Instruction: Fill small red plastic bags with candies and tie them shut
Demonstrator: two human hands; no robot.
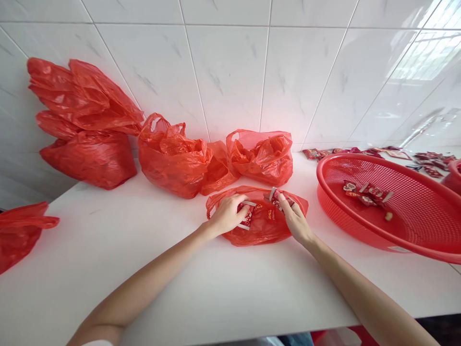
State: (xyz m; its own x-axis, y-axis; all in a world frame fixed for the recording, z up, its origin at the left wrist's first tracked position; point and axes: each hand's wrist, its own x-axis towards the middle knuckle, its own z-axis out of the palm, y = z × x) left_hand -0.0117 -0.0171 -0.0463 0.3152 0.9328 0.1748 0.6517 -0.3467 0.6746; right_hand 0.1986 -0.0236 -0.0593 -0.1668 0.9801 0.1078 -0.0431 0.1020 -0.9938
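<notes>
An open red plastic bag [252,235] lies on the white table in front of me, with red printed packets inside it. Over its left side, my left hand [227,214] is closed on a red snack packet [246,215] with pale crimped ends. My right hand [296,221] grips another red snack packet [276,198] above the bag's right side, thumb laid along it. Part of each packet is hidden by the fingers.
Filled red bags [173,158] line the tiled wall, and another bag [21,230] sits at the left edge. To the right, a large red plastic basket [360,235] holds several packets. Loose small packets [324,153] lie behind it.
</notes>
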